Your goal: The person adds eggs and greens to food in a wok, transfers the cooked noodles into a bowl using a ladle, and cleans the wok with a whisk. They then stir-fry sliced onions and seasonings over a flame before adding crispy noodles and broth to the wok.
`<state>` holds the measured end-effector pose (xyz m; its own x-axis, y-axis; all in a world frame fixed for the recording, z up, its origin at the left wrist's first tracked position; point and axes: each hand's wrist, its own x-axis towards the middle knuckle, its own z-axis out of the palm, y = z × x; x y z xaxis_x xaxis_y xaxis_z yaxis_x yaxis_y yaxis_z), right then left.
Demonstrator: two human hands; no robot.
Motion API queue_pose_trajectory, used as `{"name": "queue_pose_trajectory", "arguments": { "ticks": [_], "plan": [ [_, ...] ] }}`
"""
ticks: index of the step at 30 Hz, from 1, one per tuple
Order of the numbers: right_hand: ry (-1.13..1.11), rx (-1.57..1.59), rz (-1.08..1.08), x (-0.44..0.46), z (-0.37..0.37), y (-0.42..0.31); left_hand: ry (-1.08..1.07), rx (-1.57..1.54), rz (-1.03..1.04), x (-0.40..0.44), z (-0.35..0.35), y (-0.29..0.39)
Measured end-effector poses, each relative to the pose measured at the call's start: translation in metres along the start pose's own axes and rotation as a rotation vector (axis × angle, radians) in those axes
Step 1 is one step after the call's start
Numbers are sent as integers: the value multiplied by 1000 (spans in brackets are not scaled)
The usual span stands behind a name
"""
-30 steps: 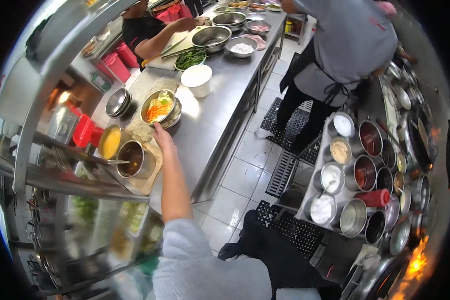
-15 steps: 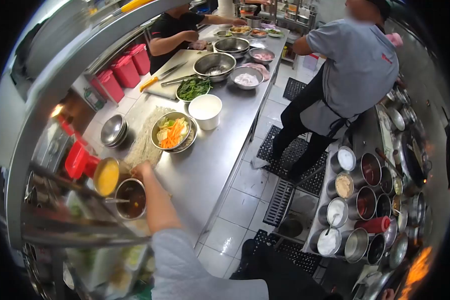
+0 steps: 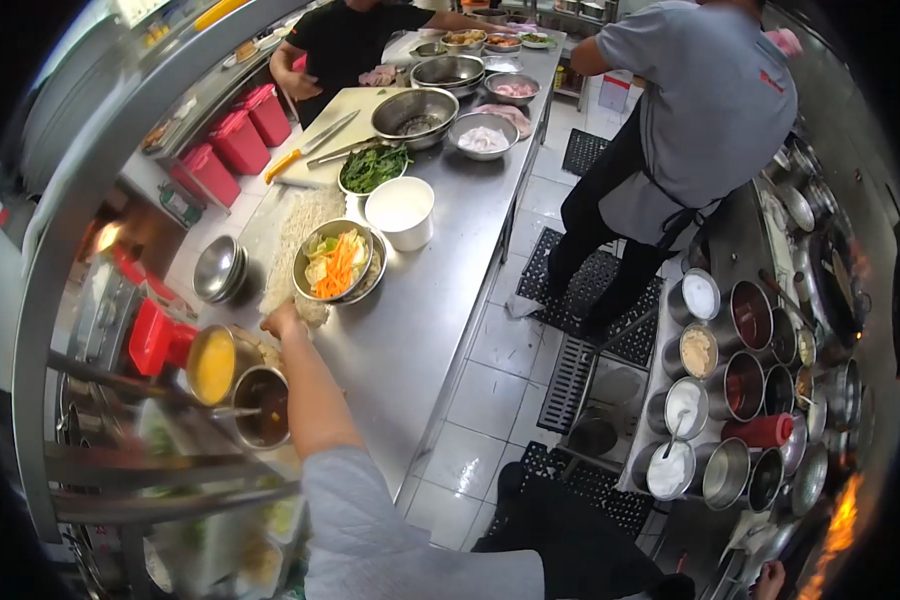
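Note:
My left hand (image 3: 284, 321) reaches over the steel counter, its fingers curled at the near end of a strip of pale, noodle-like strands (image 3: 297, 235). What it pinches, if anything, I cannot make out. Just beyond it sits a steel bowl of sliced carrot and cabbage (image 3: 335, 265), set on another bowl. Nearer me stand a pot of yellow liquid (image 3: 213, 366) and a pot of dark sauce (image 3: 266, 410) with a utensil in it. My right hand (image 3: 770, 580) shows only partly at the bottom right, fingers curled, near the stove; its contents are hidden.
A white tub (image 3: 400, 213), greens (image 3: 374, 168) and a yellow-handled knife (image 3: 310, 146) lie farther along the counter. A person in grey (image 3: 690, 130) stands in the aisle; another in black (image 3: 355, 45) works across. Flames (image 3: 835, 535) rise at right, beside several sauce pots.
My left hand has moved slightly forward, away from the dark sauce pot. More of my right hand shows. The person in black has lowered one hand from the board. The whole view has shifted a little.

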<state>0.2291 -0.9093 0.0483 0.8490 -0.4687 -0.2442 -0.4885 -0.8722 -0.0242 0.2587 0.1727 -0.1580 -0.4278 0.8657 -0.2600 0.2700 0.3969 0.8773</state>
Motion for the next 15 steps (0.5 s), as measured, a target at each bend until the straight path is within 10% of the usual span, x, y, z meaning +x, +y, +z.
{"name": "queue_pose_trajectory", "arguments": {
  "ticks": [6,15],
  "plan": [
    [130,125,-177,26,68,106,-359,-315,-151,19,8,1],
    [-58,252,-90,20,123,135,-210,-286,979,39,-37,68]
  ]
}}
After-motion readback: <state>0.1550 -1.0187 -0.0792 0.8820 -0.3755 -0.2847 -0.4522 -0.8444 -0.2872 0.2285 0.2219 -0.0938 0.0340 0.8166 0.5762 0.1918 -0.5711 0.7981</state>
